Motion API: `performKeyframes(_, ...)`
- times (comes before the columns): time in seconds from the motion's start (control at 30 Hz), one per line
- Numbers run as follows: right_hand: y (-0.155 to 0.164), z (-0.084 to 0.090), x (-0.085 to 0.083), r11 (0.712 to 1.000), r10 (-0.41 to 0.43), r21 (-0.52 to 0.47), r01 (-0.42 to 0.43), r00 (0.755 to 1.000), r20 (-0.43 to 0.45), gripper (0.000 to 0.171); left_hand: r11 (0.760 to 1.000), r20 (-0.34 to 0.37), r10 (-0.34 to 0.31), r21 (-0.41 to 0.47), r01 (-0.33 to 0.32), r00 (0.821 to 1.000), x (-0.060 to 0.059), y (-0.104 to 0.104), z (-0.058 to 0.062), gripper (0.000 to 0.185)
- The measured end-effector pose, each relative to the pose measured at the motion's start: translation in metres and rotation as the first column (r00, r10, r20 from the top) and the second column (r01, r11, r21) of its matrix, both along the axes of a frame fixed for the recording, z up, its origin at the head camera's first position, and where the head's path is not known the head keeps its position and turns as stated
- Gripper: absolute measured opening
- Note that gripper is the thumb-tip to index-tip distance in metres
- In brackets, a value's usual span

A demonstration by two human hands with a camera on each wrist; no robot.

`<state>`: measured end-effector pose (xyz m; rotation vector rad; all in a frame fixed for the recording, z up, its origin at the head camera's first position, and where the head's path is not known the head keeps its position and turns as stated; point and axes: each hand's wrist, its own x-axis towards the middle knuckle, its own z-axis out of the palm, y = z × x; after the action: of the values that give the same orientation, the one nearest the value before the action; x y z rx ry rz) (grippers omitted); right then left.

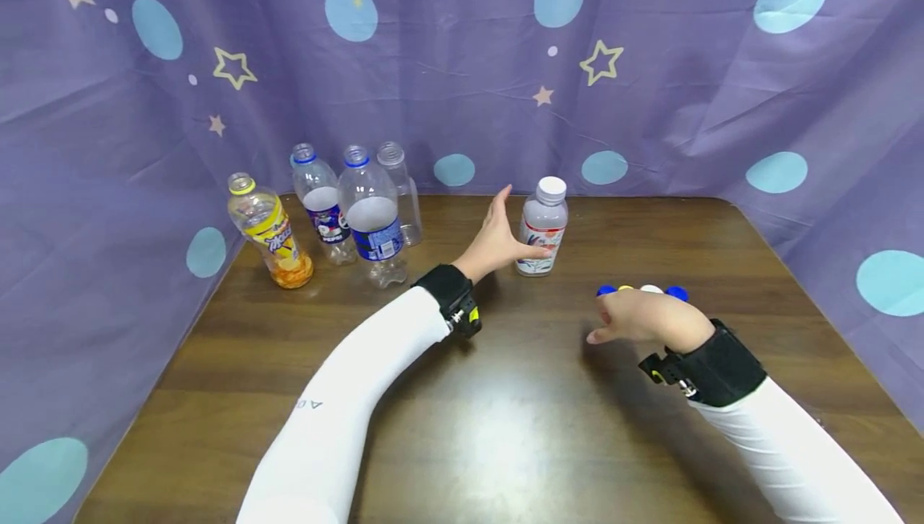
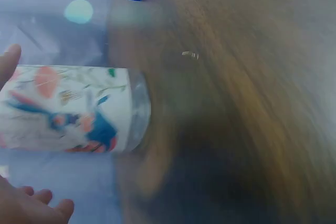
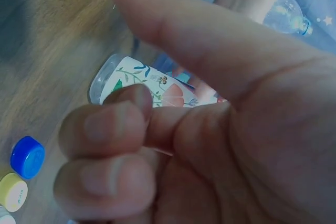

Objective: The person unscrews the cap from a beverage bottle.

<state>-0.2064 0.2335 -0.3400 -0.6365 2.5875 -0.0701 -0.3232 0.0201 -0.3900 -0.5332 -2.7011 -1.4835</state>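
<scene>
A small capped bottle (image 1: 543,227) with a white lid and a flowered label stands upright mid-table. My left hand (image 1: 508,231) is spread open just to its left, thumb reaching to the bottle's lower side and fingers pointing up. In the left wrist view the bottle (image 2: 68,108) lies between thumb and fingers (image 2: 31,205) with gaps showing. My right hand (image 1: 635,317) hovers low to the right, fingers loosely curled and holding nothing. Just behind it lie several loose caps: blue (image 1: 606,290), yellow (image 1: 625,288), white (image 1: 651,289), blue (image 1: 677,293). The right wrist view shows the bottle (image 3: 157,85) beyond my curled fingers (image 3: 105,129).
Several uncapped bottles stand at the back left: a yellow-labelled one (image 1: 270,239), a Pepsi one (image 1: 322,203), a blue-labelled one (image 1: 371,223) and a clear one (image 1: 399,187). A purple curtain (image 1: 462,67) encloses the brown table (image 1: 505,428) on three sides.
</scene>
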Motion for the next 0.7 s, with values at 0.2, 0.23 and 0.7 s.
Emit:
performKeyframes(0.2, 0.002, -0.001, 0.000, 1.000, -0.007, 0.017, 0.006, 0.999, 0.033, 0.034, 0.997, 0.033, -0.009, 0.072, 0.007, 0.999, -0.013, 0.024, -0.014, 0.111)
performKeyframes(0.23, 0.002, -0.001, 0.000, 1.000, -0.003, 0.015, 0.003, 0.999, 0.034, 0.034, 0.996, 0.032, -0.009, 0.086, 0.006, 0.999, -0.013, 0.025, -0.016, 0.103)
performKeyframes(0.7, 0.004, -0.002, 0.001, 0.999, 0.033, -0.018, -0.033, 0.999, 0.006, 0.033, 0.975, -0.101, -0.220, -0.063, 0.214, 0.970, 0.068, -0.019, 0.038, 0.073)
